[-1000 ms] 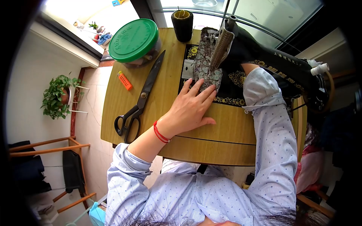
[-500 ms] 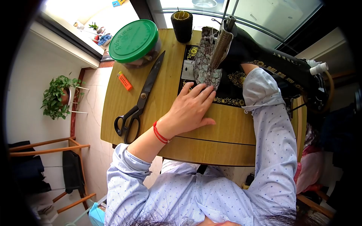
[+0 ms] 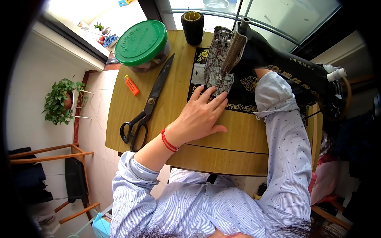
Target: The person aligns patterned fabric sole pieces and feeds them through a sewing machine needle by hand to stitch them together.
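A strip of grey-brown patterned cloth [image 3: 216, 81] lies under the needle area of a black sewing machine [image 3: 293, 65] with gold decoration. My left hand [image 3: 200, 117] rests palm down with fingers spread, its fingertips at the near edge of the cloth and the palm over the wooden table. A red cord circles that wrist. My right hand [image 3: 262, 72] reaches beneath the machine's arm; only a bit of the wrist shows past the rolled sleeve, and its fingers are hidden behind the machine.
Large black scissors [image 3: 150, 101] lie left of my left hand on the wooden table [image 3: 178, 91]. Beyond them are an orange lighter [image 3: 131, 85], a green-lidded jar [image 3: 141, 43] and a dark thread spool [image 3: 193, 28]. A potted plant [image 3: 61, 101] stands farther left.
The cloth has shifted slightly away and to the right. Fingers of my left hand have moved a little at its near edge. The metal parts at the machine's head have changed position slightly.
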Action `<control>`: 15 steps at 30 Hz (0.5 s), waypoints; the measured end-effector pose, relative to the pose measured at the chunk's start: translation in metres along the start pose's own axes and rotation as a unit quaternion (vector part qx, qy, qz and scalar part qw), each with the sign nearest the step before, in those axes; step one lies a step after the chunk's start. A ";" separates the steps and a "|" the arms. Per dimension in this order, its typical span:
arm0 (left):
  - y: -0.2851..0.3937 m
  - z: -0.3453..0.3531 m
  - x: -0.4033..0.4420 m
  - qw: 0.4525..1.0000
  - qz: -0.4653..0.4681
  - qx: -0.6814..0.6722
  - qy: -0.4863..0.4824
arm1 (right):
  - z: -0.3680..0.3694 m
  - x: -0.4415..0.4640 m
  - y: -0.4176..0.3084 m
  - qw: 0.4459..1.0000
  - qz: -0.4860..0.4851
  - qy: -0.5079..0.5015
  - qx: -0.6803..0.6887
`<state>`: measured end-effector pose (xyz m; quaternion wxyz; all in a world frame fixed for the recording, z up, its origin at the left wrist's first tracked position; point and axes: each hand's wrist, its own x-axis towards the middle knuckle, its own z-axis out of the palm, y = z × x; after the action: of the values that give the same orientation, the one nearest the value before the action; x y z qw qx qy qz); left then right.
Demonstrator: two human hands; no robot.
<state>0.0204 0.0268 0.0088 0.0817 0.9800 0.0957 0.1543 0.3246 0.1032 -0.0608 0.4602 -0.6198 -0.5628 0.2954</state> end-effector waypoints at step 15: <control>0.001 0.000 0.000 1.000 -0.012 0.003 -0.018 | -0.002 0.000 0.001 1.000 -0.004 0.007 0.006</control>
<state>0.0207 0.0260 0.0087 0.0829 0.9816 0.1068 0.1351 0.3267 0.1028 -0.0611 0.4690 -0.6170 -0.5600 0.2929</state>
